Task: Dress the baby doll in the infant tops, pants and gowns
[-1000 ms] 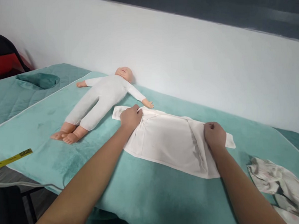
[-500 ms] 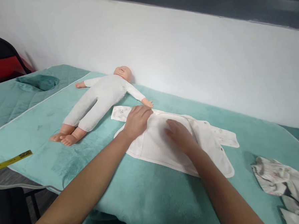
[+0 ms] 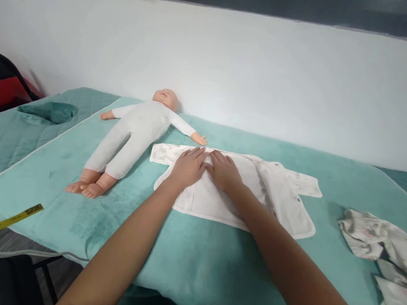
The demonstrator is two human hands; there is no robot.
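White baby shirt (image 3: pixel 209 200) is spread out on the teal cover (image 3: pixel 128 226), right of the doll (image 3: pixel 142 122) and nearer the camera; one sleeve lies just below the doll's outstretched arm. Left hand (image 3: pixel 188 166) and right hand (image 3: pixel 225 171) both palm-down on the shirt's upper part, side by side, thumbs almost meeting, fingers extended, nothing pinched. Can't tell if the thumbs touch. Shirt's far-side front panel shows creases, small dots along its edge. Doll's on its back, arms out. Patterned cloth (image 3: pixel 372 238) sits crumpled well right of the doll; yellow strip (image 3: pixel 14 220) is left of its feet.
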